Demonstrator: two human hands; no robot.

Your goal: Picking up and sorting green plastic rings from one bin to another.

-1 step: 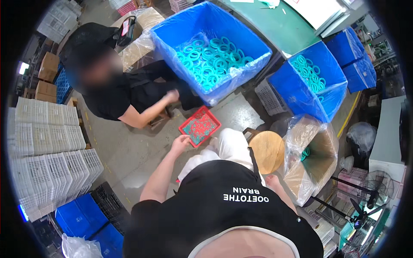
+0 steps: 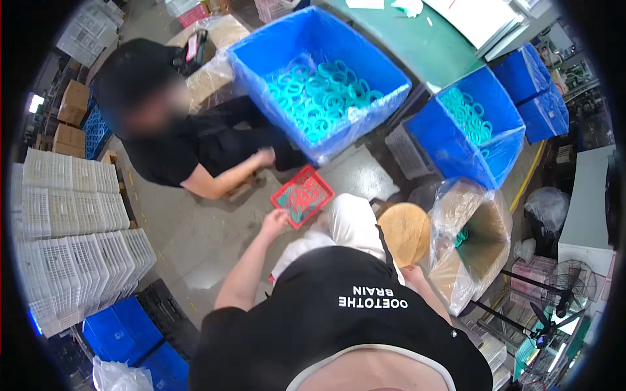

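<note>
- Two hands of the wearer are in view, one on each side of the body.
- Far left: stacks of white plastic trays [image 2: 72, 221], with blue crates [image 2: 124, 332] below them on the floor.
- Upper left: a co-worker in black sits on the floor; that person's hand [image 2: 264, 156] hangs just above the red tray.
- Left hand [image 2: 274, 223]: fingers loosely apart, touching the lower left edge of the red tray [image 2: 303, 195]; it clamps nothing.
- The red tray lies tilted on the grey floor, between the co-worker and the wearer's knee, with small teal pieces in it.
- Above it: a large blue bin [image 2: 319, 78] lined with clear plastic, holding teal rings [image 2: 319, 94].
- Right hand [image 2: 412, 274]: mostly hidden behind the body; I cannot tell whether it grips. It sits at the lower edge of a round wooden stool [image 2: 405, 231].
- Right: a plastic-lined cardboard box [image 2: 473, 247], and a second blue bin [image 2: 469, 124] of rings.
</note>
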